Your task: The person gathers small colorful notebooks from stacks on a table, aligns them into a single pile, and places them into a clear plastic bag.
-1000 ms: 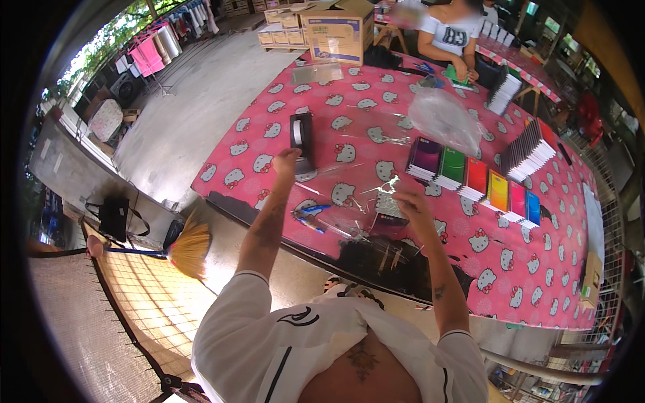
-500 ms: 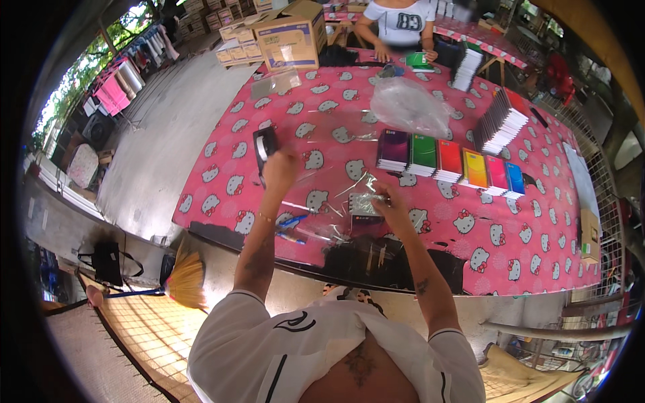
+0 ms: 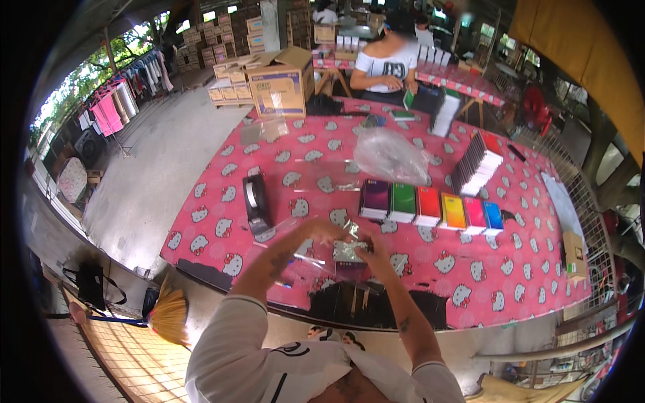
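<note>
Nearest to me, my left hand [image 3: 321,232] and right hand [image 3: 373,252] meet over the near edge of the pink patterned table [image 3: 537,282]. Both have their fingers curled onto a small dark packet in clear wrapping [image 3: 349,254], pinched between them just above the tablecloth. Its long axis looks to run roughly left to right between the hands, though the crinkled film blurs its ends, so I cannot tell which way it faces. A loose sheet of clear film [image 3: 295,269] lies under my left forearm.

Just beyond the left hand stands a black tape dispenser [image 3: 256,199], its length running away from me. To the right, a row of flat coloured packs [image 3: 430,205] sits side by side: purple, green, red, yellow, pink, blue. Behind them lies a puffed clear plastic bag [image 3: 390,156], contents not discernible, and a leaning stack of dark flat packs [image 3: 476,163]. Farther off, an open cardboard box [image 3: 285,84] stands beside the table's far corner, its inside hidden. A seated person [image 3: 386,67] works at the far end.
</note>
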A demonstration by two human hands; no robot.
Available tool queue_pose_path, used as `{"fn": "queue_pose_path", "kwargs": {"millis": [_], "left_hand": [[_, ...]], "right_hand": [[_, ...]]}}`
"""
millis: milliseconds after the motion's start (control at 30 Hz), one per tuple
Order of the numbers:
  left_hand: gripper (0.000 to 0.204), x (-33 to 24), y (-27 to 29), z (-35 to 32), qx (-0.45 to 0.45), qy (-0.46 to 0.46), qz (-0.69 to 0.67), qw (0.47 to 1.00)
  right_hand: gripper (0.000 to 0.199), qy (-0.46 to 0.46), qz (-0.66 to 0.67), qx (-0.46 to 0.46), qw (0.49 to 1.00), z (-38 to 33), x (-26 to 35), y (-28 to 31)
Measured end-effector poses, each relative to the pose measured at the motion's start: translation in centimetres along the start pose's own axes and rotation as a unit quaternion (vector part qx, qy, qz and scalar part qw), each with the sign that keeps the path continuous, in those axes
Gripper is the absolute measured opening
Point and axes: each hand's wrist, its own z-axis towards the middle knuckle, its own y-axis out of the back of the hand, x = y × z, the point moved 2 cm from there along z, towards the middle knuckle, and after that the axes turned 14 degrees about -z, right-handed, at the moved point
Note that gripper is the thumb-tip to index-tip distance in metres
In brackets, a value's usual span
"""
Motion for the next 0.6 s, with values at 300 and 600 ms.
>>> {"fn": "queue_pose_path", "kwargs": {"millis": [300, 600], "left_hand": [[0.061, -4.3, -8.0, -8.1, -0.304, -0.292, 0.401, 0.814], [0.042, 4.3, -0.5, -25.9, -0.607, -0.232, -0.201, 0.733]], "right_hand": [[0.049, -0.04, -0.366, 0.007, 0.93, -5.8, -7.3, -0.9], [0.076, 0.001, -0.525, 0.064, 0.848, -9.0, -1.0, -1.6]]}}
